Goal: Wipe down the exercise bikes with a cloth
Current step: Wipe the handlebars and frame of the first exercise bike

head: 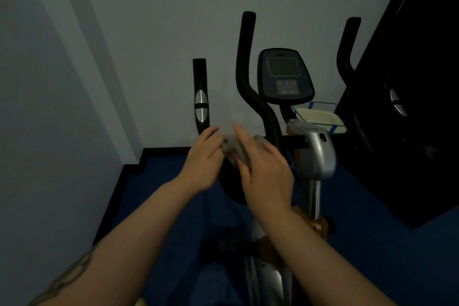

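Note:
An exercise bike [315, 156] with a silver and orange post stands before me in dim light. Its console [284, 76] sits at centre, with tall black handlebars [244, 67] on either side. A grey cloth [236, 148] is bunched between my two hands, just left of the post. My left hand [203, 159] pinches the cloth's left end, below a short black grip with a silver sensor [201, 104]. My right hand [265, 169] lies over the cloth with fingers stretched along it; the grip underneath is hidden.
A pale wall rises right behind the bike and along the left. A large black panel [412, 107] stands at the right. A small tray with blue tape [320, 117] sits behind the console. The floor [159, 181] is dark blue.

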The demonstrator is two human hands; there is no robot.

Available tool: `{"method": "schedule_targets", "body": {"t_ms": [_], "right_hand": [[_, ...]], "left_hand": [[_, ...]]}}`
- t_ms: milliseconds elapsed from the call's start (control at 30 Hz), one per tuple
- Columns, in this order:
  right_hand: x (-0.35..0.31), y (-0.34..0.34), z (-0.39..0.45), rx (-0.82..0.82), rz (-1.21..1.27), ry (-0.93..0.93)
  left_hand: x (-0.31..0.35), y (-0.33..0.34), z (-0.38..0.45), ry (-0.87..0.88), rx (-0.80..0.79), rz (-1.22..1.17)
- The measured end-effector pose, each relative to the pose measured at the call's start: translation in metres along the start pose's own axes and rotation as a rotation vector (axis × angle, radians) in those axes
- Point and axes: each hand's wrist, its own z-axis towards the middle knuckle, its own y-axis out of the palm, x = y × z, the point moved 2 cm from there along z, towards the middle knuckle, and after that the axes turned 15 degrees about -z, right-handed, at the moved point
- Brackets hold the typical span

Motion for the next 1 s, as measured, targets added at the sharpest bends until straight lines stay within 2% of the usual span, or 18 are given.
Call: {"method": "schedule_targets", "body": {"t_ms": [100, 200, 400, 533, 633, 800, 1000], "right_hand": [[0.003, -0.005, -0.034, -0.004, 0.049, -0.129], [0.005, -0.005, -0.039, 0.026, 0.030, -0.148], [0.004, 0.006, 0.005, 0.092, 0.056, 0.060], [0.006, 0.003, -0.027, 0.058, 0.128, -0.010], [0.008, 0.004, -0.025, 0.097, 0.099, -0.022], [0.001, 0.007, 0.014, 0.078, 0.036, 0.133], [0.003, -0.002, -0.048, 0.097, 0.038, -0.016]], "left_hand": [[-0.002, -0.001, 0.002, 0.021, -0.059, 0.068], [-0.003, -0.002, 0.002, 0.024, -0.064, 0.079], [0.000, -0.003, -0.001, 0.086, -0.061, 0.029], [-0.006, -0.006, 0.002, 0.075, -0.098, 0.149], [-0.006, -0.006, 0.002, 0.075, -0.098, 0.155], [-0.005, -0.007, 0.002, 0.093, -0.124, 0.140], [-0.005, -0.006, 0.001, 0.119, -0.107, 0.177]]}}
